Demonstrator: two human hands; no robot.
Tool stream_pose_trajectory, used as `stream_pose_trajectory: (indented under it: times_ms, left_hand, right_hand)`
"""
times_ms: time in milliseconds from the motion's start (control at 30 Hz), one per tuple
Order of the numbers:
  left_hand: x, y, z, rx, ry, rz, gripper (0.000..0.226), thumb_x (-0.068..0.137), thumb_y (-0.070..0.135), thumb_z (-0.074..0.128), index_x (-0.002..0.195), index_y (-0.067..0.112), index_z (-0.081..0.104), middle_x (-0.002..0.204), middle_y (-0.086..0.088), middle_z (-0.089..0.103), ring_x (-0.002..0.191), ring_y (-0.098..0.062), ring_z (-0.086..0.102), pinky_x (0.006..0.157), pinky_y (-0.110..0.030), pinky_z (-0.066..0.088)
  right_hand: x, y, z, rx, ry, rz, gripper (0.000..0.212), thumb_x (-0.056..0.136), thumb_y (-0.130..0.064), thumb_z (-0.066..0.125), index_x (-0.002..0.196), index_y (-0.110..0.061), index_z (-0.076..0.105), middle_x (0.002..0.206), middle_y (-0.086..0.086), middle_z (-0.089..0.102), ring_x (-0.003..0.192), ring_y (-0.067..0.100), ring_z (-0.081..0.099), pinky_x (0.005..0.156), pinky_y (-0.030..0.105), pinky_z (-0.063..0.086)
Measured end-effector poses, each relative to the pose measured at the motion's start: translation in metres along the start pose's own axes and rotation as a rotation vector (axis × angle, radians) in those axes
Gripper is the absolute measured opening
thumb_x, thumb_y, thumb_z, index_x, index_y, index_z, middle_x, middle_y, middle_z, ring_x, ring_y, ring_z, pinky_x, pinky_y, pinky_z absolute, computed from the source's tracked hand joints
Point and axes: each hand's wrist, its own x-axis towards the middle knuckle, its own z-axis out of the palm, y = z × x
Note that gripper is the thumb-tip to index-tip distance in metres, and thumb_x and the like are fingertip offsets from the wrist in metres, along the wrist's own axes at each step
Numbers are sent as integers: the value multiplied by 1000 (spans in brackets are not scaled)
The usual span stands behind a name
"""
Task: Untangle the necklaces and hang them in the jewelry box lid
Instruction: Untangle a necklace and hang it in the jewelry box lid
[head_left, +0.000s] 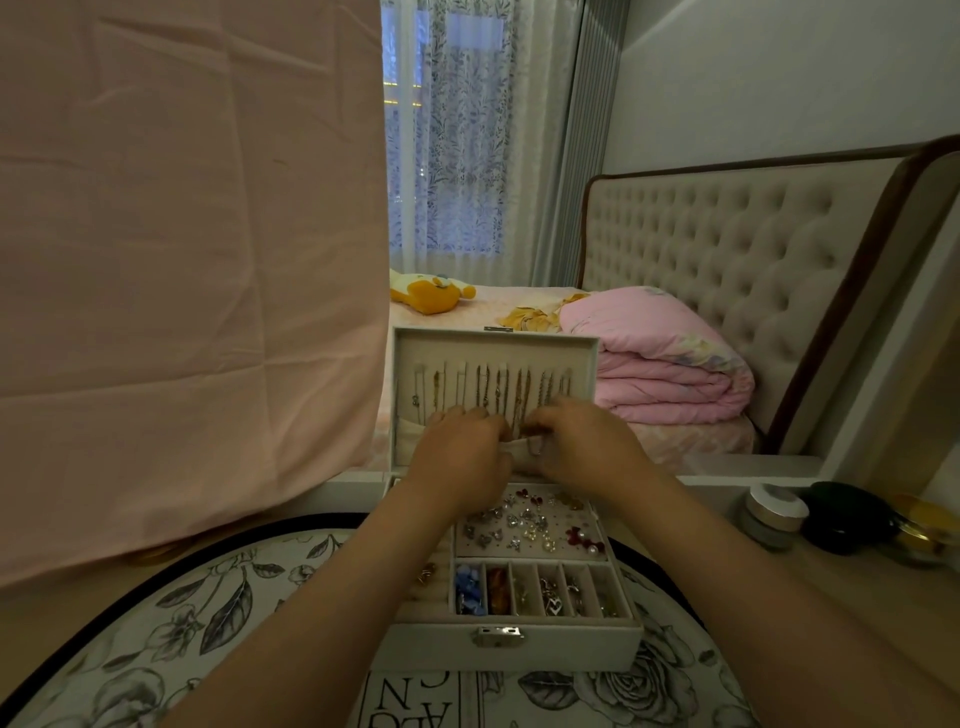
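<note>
Necklaces (498, 387) hang as a row of thin chains across the padded inside of the jewelry box lid (592, 364), which stands upright, and their lower ends come down right at my fingertips. The fingers of my right hand (589, 444) are curled in and pinch one gold chain (521, 410) near the lid's lower middle, with a small loop of it dangling just under them. My left hand (460, 452) sits just beside it, fingers (485, 423) also curled, pressed to the edge of the fabric pocket (410, 434) that runs along the lid's bottom; whether they grip the chain too I cannot tell from here. The two hands are nearly touching, knuckles toward me. Below the lid lies the open jewelry box (571, 642), with earrings (524, 519) pinned on a pad and a row of narrow compartments (524, 592) holding small pieces. The box rests on a round floral-print mat (208, 623). To the left of the lid hangs a pink cloth (182, 260). Behind the lid on the bed are a folded pink quilt (665, 364) and an orange plush toy (426, 293). Well to the right of the lid stand a few small jars (774, 514).
</note>
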Motion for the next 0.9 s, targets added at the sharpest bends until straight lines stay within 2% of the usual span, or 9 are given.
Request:
stream_pose_trajectory:
  times_ms: [100, 200, 300, 433, 600, 667, 767, 833, 900]
  left_hand:
    - [-2, 0, -1, 5, 1, 7, 33, 94, 34, 50, 124, 26, 61, 121, 2, 62, 112, -19, 51, 101, -38, 36]
    - [-3, 0, -3, 12, -12, 6, 35, 94, 36, 50, 126, 26, 60, 122, 3, 60, 114, -19, 50, 102, -39, 35]
    - [-5, 0, -6, 21, -24, 13, 36, 95, 38, 49, 128, 26, 59, 123, 3, 60, 114, -18, 50, 103, -39, 33]
    - [-7, -1, -10, 23, -58, 9, 39, 96, 38, 48, 132, 27, 58, 126, 2, 60, 119, -19, 50, 107, -41, 31]
    - [-9, -6, -15, -107, -43, 16, 45, 93, 34, 54, 138, 25, 53, 132, 2, 59, 123, -17, 50, 107, -38, 37]
    - [-10, -9, -23, -198, 48, 25, 50, 92, 29, 58, 141, 24, 50, 135, 2, 56, 125, -16, 47, 107, -36, 41]
    - [0, -18, -50, -213, 358, 63, 46, 89, 18, 62, 135, 23, 56, 130, 0, 56, 122, -17, 46, 102, -34, 41]
    - [11, -24, -71, -142, 516, 55, 47, 86, 14, 62, 133, 22, 57, 130, -2, 56, 120, -20, 44, 101, -37, 39]
    - [21, -28, -87, -73, 510, 19, 53, 87, 17, 61, 139, 23, 53, 138, -4, 52, 126, -24, 41, 103, -41, 36]
  right_hand:
    - [2, 3, 1, 35, -16, 10, 19, 90, -25, 69, 107, -24, 78, 107, -1, 69, 99, 20, 65, 82, 33, 53]
    - [8, 0, -7, 195, 145, 114, 17, 90, -23, 71, 106, -25, 78, 104, -5, 75, 95, 15, 68, 86, 33, 54]
    - [14, -4, -8, 96, 253, 104, 16, 86, -24, 74, 102, -28, 71, 97, -7, 72, 88, 16, 67, 77, 34, 55]
    - [14, -7, -2, -107, 89, 49, 13, 92, -32, 66, 102, -28, 74, 106, -5, 71, 97, 19, 66, 78, 29, 50]
    - [5, -6, -6, 43, -69, 3, 23, 95, -37, 59, 111, -29, 73, 110, -4, 70, 100, 18, 64, 84, 39, 57]
    - [3, -5, -16, 99, 85, -19, 23, 92, -34, 61, 111, -30, 73, 104, -8, 66, 91, 14, 63, 79, 38, 56]
    - [8, -6, -41, 128, 372, -65, 24, 94, -27, 61, 114, -23, 72, 110, -3, 65, 85, 14, 62, 70, 35, 55]
    - [16, -10, -56, 62, 460, -84, 28, 92, -24, 61, 119, -22, 69, 117, 1, 61, 95, 18, 59, 71, 33, 51]
    - [26, -11, -63, -66, 414, -65, 42, 90, -24, 61, 132, -24, 61, 131, 5, 54, 114, 24, 53, 84, 37, 46]
